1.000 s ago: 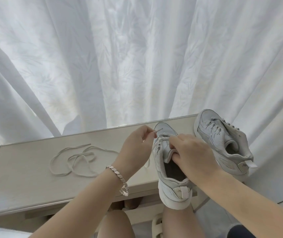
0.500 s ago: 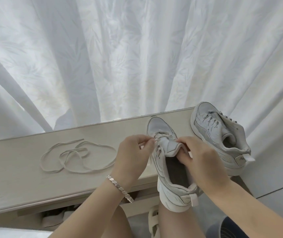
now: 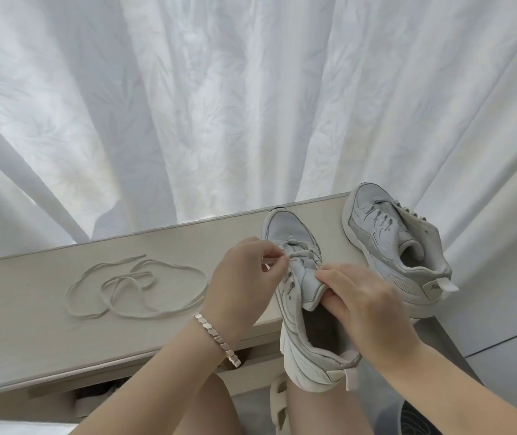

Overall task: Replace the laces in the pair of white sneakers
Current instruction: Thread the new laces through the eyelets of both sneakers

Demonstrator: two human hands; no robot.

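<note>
where left hand (image 3: 244,277) pinches lace (image 3: 301,254), tip hidden.

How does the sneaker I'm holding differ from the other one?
The left hand pinches the lace of the held sneaker, the right hand its tongue; the other sneaker sits untouched on the table. The held sneaker is laced only near the toe; the other sneaker higher. Both are white.

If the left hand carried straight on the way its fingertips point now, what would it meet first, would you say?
Most likely the laced front of the near sneaker, whose tongue the right hand grips. The left hand, pinching the lace, looks almost against it, though depth is unclear.
</note>
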